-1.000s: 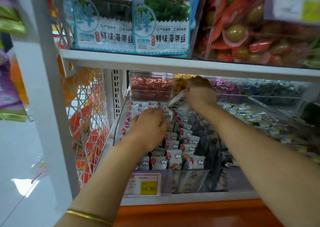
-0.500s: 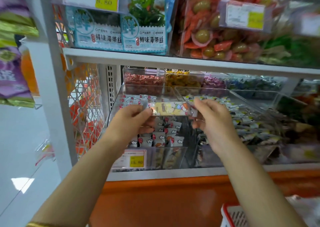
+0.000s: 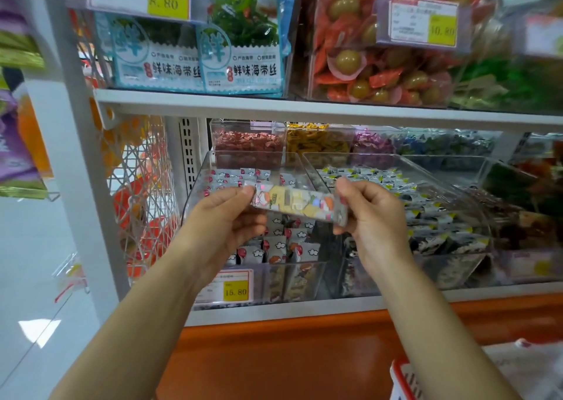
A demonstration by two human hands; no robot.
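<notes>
I've got the pack point(image 3: 297, 203) pinched at both ends, L hand point(image 3: 225, 216) & R hand point(image 3: 370, 216), held over the bin point(image 3: 201, 183). Should keep it level w/ label up, grip light so wrapper won't crease.

Bright, even light; blurry edges.

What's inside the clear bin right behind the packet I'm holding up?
Small white packets with red and cloud prints fill the clear bin. The held packet, left hand and right hand cover its middle, so that part cannot be seen.
</notes>
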